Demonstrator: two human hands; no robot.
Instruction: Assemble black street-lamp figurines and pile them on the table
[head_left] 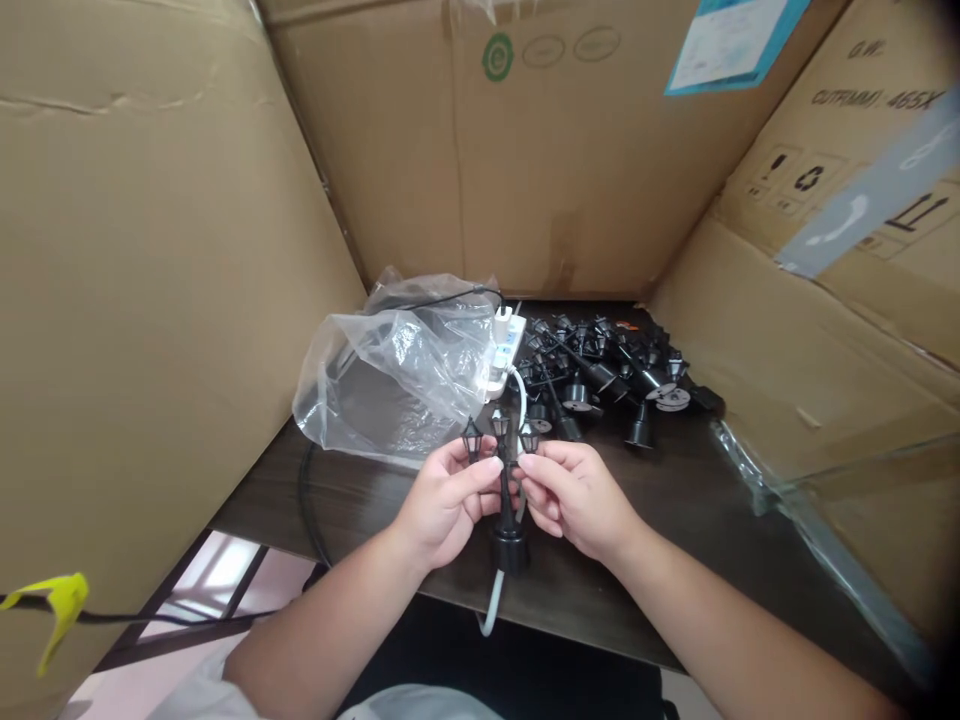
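Near the table's front edge I hold a small black model street lamp [509,545] upright, with three lantern heads on top and a round black base. My left hand [450,500] is closed on its post and left side, the thumb lying across the post below the lanterns. My right hand [574,495] pinches the right side just under the right lantern. Parts of the post and several fingertips are hidden behind the lamp. Beyond my right hand lies a heap of similar black street lamps [600,370], some showing pale disc undersides.
A clear plastic bag [397,370] lies left of a white power strip [504,350], whose white cord [491,605] hangs over the table edge. Cardboard walls [540,180] enclose the dark table [660,530] on three sides. A yellow tag [66,605] marks a black cable at the lower left.
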